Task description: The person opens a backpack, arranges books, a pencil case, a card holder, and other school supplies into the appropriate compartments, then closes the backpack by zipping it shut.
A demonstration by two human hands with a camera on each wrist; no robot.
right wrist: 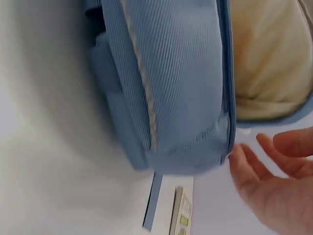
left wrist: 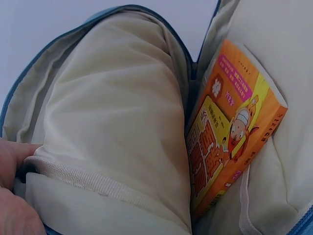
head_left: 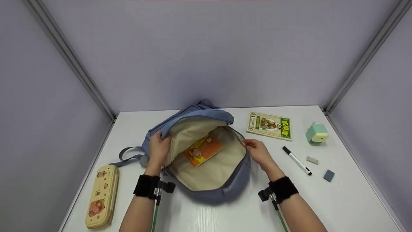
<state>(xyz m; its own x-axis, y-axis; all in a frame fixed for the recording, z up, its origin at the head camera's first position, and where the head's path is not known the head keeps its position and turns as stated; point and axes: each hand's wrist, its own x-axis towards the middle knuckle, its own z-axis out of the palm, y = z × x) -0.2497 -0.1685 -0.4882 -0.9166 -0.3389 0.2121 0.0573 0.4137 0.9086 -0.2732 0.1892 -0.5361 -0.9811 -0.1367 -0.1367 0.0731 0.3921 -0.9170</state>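
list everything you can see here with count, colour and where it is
backpack: 1, blue with cream lining, table centre, open
book in backpack: 1, orange and yellow, inside on the lining
book on table: 1, green and cream, right of backpack
pencil case: 1, cream, front left
marker: 1, white with black cap, right
sharpener: 1, mint green, far right
erasers: 2, pale grey and dark blue-grey, right
table: 1, white
hands: left hand grips the opening's left edge; right hand at its right edge, fingers relaxed

White wood-grain table [head_left: 338,206] within plain lilac-grey partition walls [head_left: 206,54], metal corner posts [head_left: 69,59], seemingly even light.
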